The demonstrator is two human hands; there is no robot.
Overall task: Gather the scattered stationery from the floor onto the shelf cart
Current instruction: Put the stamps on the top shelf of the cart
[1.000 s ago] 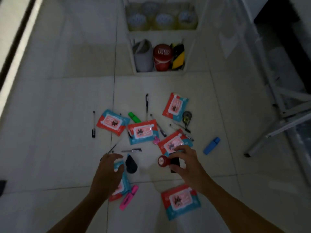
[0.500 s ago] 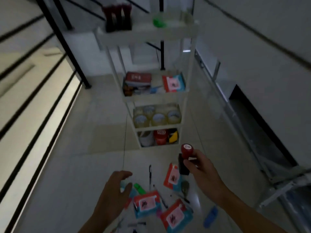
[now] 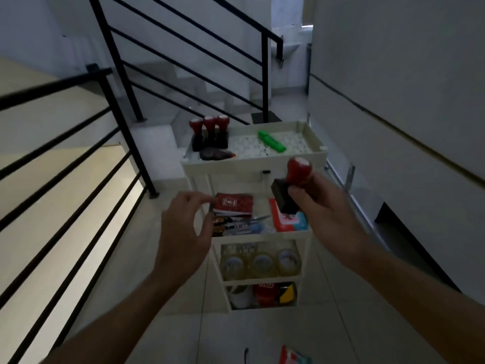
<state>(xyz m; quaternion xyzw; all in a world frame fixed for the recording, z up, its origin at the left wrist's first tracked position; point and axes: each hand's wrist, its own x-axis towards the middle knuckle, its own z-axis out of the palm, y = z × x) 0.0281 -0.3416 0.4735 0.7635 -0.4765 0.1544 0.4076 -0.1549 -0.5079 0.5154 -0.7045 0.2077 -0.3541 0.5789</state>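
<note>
Stamp (image 3: 294, 185) with a red knob and a black base sits clenched in my right hand (image 3: 320, 203), tilted so the knob leans toward twelve o'clock and the base toward seven. I hold it in the air in front of the shelf cart (image 3: 252, 166), just below the front rim of the top tray and over the second shelf, touching neither as far as I can see.

My left hand (image 3: 183, 229) hangs at nine o'clock from the stamp, grasping nothing, fingers loosely curled, fingertips near the left edge of the second shelf.

On the top tray, three red stamps (image 3: 210, 132) stand upright in a row at the ten o'clock corner. A dark red object (image 3: 215, 154) lies just in front of them; I cannot tell what it is. A green highlighter (image 3: 271, 141) lies at the tray's middle, pointing from eleven to five.

On the second shelf I see a red booklet stack (image 3: 233, 204) at the left and a red-and-teal packet (image 3: 288, 222) at the right, partly behind the stamp's base. The third shelf holds clear tape rolls (image 3: 261, 262) side by side. The bottom shelf holds more rolls (image 3: 265, 295), one white, one red, one black and yellow.

At six o'clock, at the frame's bottom edge, another red-and-teal packet (image 3: 294, 357) and a dark pen tip (image 3: 246, 357) lie on the floor. A black stair railing (image 3: 183, 56) runs behind the cart.
</note>
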